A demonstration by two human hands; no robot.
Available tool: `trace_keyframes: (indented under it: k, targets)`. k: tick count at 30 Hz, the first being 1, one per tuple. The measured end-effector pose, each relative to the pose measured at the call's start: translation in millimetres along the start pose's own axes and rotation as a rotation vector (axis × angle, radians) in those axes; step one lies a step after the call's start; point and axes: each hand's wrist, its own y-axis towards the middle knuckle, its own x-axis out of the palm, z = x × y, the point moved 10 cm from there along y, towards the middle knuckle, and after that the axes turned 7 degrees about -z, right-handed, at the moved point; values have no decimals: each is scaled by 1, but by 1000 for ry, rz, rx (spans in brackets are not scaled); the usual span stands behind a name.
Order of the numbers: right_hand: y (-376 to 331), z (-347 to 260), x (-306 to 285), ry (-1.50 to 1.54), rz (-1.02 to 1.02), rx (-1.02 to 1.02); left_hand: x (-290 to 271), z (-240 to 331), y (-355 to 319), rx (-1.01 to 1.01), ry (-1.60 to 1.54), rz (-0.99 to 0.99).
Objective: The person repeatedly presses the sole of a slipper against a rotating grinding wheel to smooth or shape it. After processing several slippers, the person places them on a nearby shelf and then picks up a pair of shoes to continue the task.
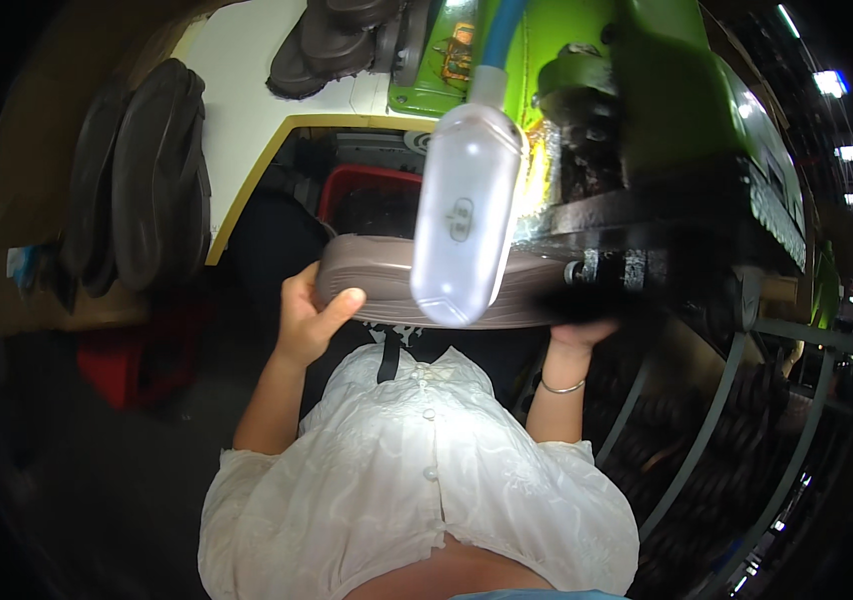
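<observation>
A brown-grey shoe sole (372, 282) with a ridged side lies crosswise in front of my chest. My left hand (309, 318) is closed on its left end, with the thumb along the near side. At the right end, my right hand (585, 332) grips the sole from beneath. A dark blurred shape covers most of that hand's fingers. The middle of the sole is hidden behind a bright white lamp (465, 215) hanging from a blue hose. Just beyond the sole's right half stands a green machine (667, 120) with dark metal working parts, lit yellow.
Dark soles (159, 175) stand at the left of a white, yellow-edged table (242, 70), and more soles (337, 45) lie at its back. A red bin (347, 180) sits beneath. Another red container (137, 360) is lower left. A metal-framed rack (717, 430) of dark items stands right.
</observation>
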Motion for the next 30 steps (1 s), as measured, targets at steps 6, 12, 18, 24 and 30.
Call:
trace_keyframes:
  k: [6, 12, 18, 24, 30]
  targets:
    - [-25, 69, -26, 85, 90, 239, -42, 7, -33, 25, 127, 52]
    - [-29, 109, 32, 113, -84, 436, -75, 5, -62, 49, 44, 147]
    - [-23, 104, 52, -50, -83, 393, -95, -37, -69, -163, 83, 126]
    - [7, 70, 87, -585, -289, 406, -21, -104, -42, -420, 559, -398]
    - [36, 71, 127, -918, -617, 446, 88, -57, 14, -148, 571, -335]
